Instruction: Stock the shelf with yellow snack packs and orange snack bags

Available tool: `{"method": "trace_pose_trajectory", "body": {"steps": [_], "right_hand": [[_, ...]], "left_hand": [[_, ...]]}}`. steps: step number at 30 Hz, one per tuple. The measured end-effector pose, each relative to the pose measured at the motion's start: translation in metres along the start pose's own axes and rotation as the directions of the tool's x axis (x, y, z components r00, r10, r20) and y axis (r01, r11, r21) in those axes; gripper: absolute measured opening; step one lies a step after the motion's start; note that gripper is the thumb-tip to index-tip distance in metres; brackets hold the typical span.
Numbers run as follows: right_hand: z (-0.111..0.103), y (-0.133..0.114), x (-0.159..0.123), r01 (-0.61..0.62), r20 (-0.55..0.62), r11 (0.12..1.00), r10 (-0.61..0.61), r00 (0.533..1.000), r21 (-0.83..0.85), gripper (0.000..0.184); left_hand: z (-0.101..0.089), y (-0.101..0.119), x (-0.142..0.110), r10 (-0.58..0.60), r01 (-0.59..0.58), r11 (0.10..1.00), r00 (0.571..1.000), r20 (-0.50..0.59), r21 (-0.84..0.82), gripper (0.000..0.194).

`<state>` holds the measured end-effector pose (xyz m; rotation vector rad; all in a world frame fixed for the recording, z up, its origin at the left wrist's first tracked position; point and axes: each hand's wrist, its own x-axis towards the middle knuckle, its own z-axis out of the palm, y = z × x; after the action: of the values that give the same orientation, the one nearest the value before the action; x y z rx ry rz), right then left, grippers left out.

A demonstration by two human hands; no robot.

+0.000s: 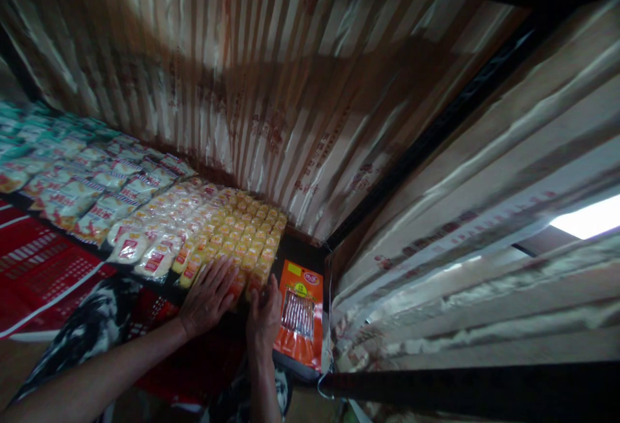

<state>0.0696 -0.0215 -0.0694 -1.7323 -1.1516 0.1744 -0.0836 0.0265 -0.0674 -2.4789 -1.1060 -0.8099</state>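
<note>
Rows of small yellow wrapped snack packs (249, 236) stand packed together on a dark shelf. My left hand (208, 297) rests on the near end of these rows, its fingers stretched out and holding nothing. At the front right corner of the block is my right hand (264, 316), fingers up and apart against the side of the nearest packs. Part of the front row is hidden under both hands. To the right of my right hand lies an orange packet (300, 310) with a clear window showing brown sticks.
Clear-wrapped round white items (157, 255) sit left of the yellow packs, then white bags (104, 216) and green bags (36, 126). Red baskets (33, 265) stand below the shelf edge. A dark metal post (421, 132) and plastic-wrapped corrugated sheets (271, 87) enclose the back and right.
</note>
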Motion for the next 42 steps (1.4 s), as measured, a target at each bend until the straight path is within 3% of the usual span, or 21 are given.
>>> {"method": "trace_pose_trajectory", "body": {"steps": [16,23,31,36,42], "right_hand": [[0.011,0.011,0.006,0.026,0.009,0.999,-0.026,1.000,-0.042,0.042],[0.002,0.006,0.007,0.078,0.032,0.995,-0.076,0.997,-0.063,0.045],[0.006,0.002,0.034,0.023,-0.070,1.000,-0.024,0.997,-0.006,0.053],[0.016,0.005,0.047,-0.115,0.055,0.987,0.110,0.992,0.110,0.065],[0.035,0.002,0.044,-0.157,0.131,0.969,0.133,0.982,0.192,0.069]], "left_hand": [[-0.005,0.003,0.004,-0.034,0.031,0.998,0.998,-0.054,-0.048,0.052],[-0.006,0.002,0.005,-0.033,0.030,0.998,0.997,-0.063,-0.052,0.051],[-0.007,-0.001,0.003,-0.005,0.005,1.000,1.000,-0.012,-0.007,0.053],[-0.007,-0.001,0.002,-0.005,0.005,1.000,1.000,0.010,-0.003,0.055],[-0.008,0.000,0.003,-0.011,0.011,1.000,1.000,0.012,-0.019,0.055]]}}
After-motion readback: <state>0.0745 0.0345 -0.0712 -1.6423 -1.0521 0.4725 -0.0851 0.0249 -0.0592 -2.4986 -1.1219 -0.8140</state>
